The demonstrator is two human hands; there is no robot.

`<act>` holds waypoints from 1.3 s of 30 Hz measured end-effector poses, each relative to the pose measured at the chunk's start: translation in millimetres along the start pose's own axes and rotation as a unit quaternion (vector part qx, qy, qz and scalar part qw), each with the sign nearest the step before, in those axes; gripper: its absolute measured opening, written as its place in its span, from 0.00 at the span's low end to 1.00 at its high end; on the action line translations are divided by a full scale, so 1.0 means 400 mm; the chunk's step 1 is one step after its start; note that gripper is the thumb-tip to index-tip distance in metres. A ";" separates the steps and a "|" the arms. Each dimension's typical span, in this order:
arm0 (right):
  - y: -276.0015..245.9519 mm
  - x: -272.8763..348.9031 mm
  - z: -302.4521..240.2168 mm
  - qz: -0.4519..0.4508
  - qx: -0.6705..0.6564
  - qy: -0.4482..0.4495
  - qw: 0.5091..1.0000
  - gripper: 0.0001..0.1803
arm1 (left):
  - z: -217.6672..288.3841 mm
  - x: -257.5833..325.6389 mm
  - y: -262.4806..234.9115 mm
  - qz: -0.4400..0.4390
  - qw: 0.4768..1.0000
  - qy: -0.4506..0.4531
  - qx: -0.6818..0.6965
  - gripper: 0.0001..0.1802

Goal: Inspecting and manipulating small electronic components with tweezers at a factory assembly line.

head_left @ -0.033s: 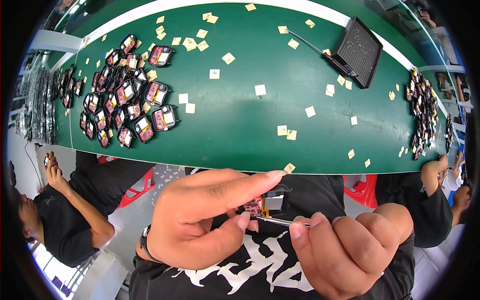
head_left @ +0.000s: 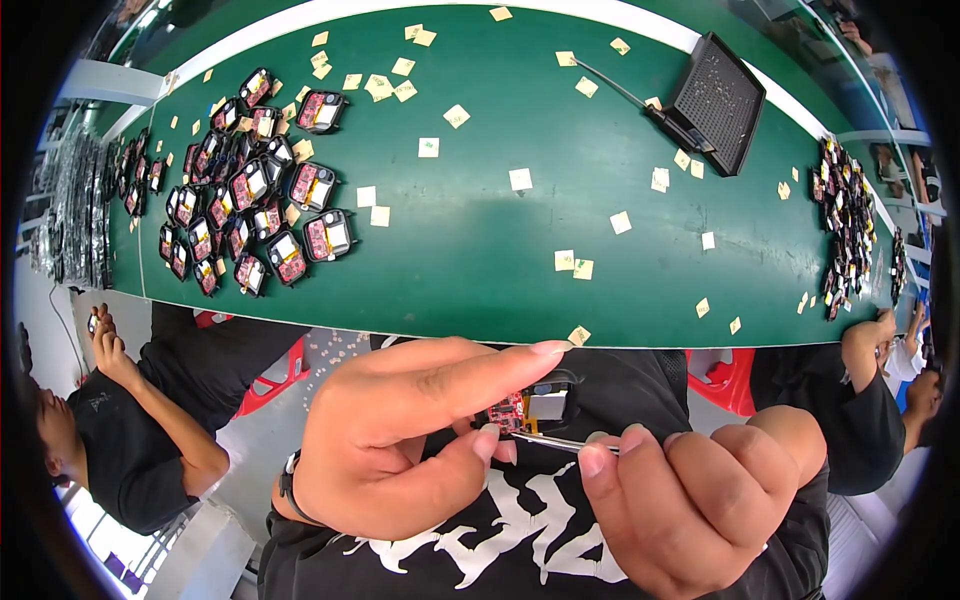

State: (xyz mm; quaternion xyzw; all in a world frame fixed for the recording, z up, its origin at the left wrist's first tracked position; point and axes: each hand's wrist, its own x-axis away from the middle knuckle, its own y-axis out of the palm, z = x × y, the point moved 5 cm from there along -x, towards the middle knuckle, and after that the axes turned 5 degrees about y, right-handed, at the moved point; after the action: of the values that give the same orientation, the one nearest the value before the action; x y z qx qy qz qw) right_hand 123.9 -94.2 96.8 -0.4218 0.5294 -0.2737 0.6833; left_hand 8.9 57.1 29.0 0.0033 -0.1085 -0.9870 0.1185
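My left hand (head_left: 410,440) is closed on a small black device housing (head_left: 571,402), with its index finger stretched along the far side. A red circuit board (head_left: 506,411) and a silver-white rectangular part (head_left: 547,404) show inside the housing. My right hand (head_left: 705,490) pinches metal tweezers (head_left: 565,442) between thumb and fingers. Their tips reach the near edge of the red board, close to my left thumb. What exactly the tips touch is too small to tell. Both hands are in front of my body, just below the table's near edge.
On the green table (head_left: 480,280) lie many similar open housings (head_left: 250,185) at left and another heap (head_left: 848,230) at right. Small paper squares (head_left: 520,180) are scattered about. A black tray (head_left: 715,105) and a thin-shafted tool (head_left: 625,90) lie at the back right. People sit on both sides.
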 end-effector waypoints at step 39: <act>0.007 -0.012 0.001 -0.031 -0.057 0.019 0.998 0.06 | -0.016 0.018 0.004 0.029 0.996 0.069 -0.054 0.37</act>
State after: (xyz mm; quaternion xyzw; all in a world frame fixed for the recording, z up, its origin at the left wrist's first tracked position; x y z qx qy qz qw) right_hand 122.6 -89.0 96.9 -0.4708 0.5439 -0.2721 0.6391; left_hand 2.7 52.4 23.4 0.0613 -0.0465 -0.9850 0.1544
